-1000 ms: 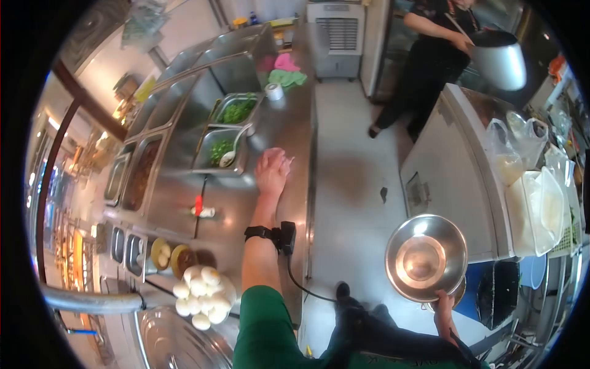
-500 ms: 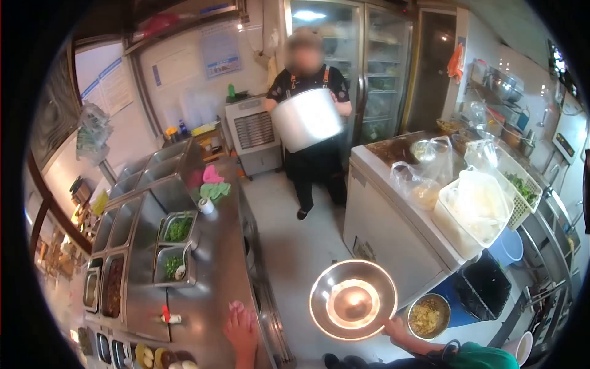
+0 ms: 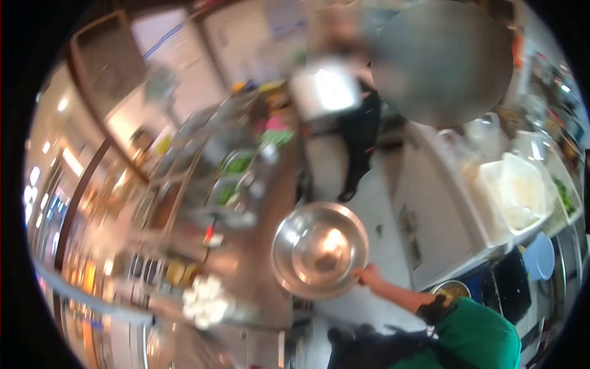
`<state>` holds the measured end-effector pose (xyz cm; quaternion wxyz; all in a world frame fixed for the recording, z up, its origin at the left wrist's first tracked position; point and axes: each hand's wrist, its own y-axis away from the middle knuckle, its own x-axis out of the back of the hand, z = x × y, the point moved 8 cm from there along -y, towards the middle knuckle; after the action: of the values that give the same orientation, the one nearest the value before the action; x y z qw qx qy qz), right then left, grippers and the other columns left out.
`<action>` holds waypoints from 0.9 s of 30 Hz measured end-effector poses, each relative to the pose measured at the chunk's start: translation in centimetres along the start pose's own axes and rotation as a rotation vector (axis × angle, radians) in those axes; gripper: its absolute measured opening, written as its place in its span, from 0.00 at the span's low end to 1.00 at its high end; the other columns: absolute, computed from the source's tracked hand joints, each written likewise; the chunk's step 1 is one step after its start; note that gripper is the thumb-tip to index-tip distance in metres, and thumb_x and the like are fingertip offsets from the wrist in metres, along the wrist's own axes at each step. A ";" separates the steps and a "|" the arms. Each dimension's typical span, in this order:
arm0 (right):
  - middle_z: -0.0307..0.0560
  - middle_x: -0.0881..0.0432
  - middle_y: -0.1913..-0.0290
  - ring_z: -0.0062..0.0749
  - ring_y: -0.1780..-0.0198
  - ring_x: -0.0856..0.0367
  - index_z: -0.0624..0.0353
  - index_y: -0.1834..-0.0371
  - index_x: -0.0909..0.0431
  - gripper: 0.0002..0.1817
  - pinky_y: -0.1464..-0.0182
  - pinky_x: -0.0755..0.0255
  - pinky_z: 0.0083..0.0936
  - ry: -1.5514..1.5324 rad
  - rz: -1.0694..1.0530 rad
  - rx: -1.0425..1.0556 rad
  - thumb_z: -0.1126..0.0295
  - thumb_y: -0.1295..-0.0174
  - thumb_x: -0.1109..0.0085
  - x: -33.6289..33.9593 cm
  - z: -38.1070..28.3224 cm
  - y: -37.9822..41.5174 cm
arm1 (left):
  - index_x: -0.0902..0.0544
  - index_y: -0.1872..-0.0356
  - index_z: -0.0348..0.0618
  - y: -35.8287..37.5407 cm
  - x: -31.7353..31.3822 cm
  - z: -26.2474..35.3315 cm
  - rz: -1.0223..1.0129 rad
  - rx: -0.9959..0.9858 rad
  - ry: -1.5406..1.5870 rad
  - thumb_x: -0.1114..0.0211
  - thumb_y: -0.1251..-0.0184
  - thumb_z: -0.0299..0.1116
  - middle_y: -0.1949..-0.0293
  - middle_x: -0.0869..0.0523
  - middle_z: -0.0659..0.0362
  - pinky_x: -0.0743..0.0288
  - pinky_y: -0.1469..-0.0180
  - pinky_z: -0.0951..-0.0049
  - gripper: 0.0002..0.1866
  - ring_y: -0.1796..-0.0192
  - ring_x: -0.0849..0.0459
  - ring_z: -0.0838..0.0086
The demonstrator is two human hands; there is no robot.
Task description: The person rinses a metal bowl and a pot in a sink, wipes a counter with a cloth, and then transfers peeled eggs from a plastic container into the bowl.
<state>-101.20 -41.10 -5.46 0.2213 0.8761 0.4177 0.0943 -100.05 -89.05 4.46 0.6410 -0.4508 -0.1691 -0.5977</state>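
Note:
My right hand (image 3: 367,277) grips the rim of a large, shiny metal bowl (image 3: 319,249), whose inside looks empty. The bowl is at the edge of the steel counter (image 3: 261,218), partly over the floor. My left hand does not show clearly; only a small skin-coloured bit is at the bottom edge. On the counter, trays of chopped greens (image 3: 236,163) lie beyond the bowl, and a small red and white item (image 3: 212,235) is left of it. The view is smeared by motion.
A co-worker (image 3: 359,135) stands ahead holding a big pale pot (image 3: 326,92). A white freezer (image 3: 430,203) on the right bears a white basket (image 3: 513,194) and bags. Behind my right arm is a metal bowl of food (image 3: 452,289). White pieces (image 3: 204,301) lie lower left.
The view has swung left. My right hand has carried the metal bowl up and left toward the counter. My left hand and the pink cloth under it have left clear view. The co-worker has come closer.

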 end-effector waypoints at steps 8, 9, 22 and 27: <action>0.40 0.26 0.82 0.20 0.83 0.31 0.63 0.75 0.25 0.09 0.82 0.41 0.18 0.150 -0.155 0.052 0.67 0.52 0.46 -10.5 -5.2 0.7 | 0.19 0.58 0.53 4.4 3.2 -3.4 -0.103 0.148 -0.071 0.36 0.52 0.34 0.57 0.22 0.55 0.32 0.53 0.62 0.16 0.58 0.24 0.61; 0.40 0.25 0.81 0.20 0.83 0.30 0.63 0.73 0.25 0.09 0.82 0.40 0.18 0.138 -0.180 0.039 0.67 0.52 0.46 -11.8 -4.9 0.3 | 0.19 0.58 0.54 4.1 3.5 -3.7 -0.167 0.102 -0.100 0.36 0.52 0.34 0.59 0.20 0.56 0.32 0.53 0.62 0.16 0.59 0.23 0.61; 0.43 0.25 0.81 0.23 0.83 0.27 0.65 0.74 0.25 0.11 0.83 0.34 0.18 0.093 -0.142 0.046 0.66 0.48 0.45 -16.4 -6.2 -4.1 | 0.25 0.71 0.41 -5.5 3.7 -2.3 -0.138 -0.046 0.485 0.51 0.33 0.41 0.77 0.24 0.59 0.35 0.80 0.76 0.14 0.79 0.27 0.77; 0.44 0.23 0.80 0.24 0.82 0.24 0.65 0.79 0.25 0.15 0.82 0.29 0.18 0.119 -0.160 0.022 0.62 0.49 0.42 -17.2 -5.6 -4.1 | 0.25 0.69 0.43 -5.7 -0.4 -5.8 -0.253 0.569 0.804 0.51 0.33 0.42 0.75 0.24 0.62 0.35 0.75 0.79 0.14 0.73 0.27 0.80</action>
<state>-116.91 -50.36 -2.06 0.1935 0.8351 0.4998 0.1238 -107.21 -92.61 3.20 0.6753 0.0312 -0.1184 -0.7273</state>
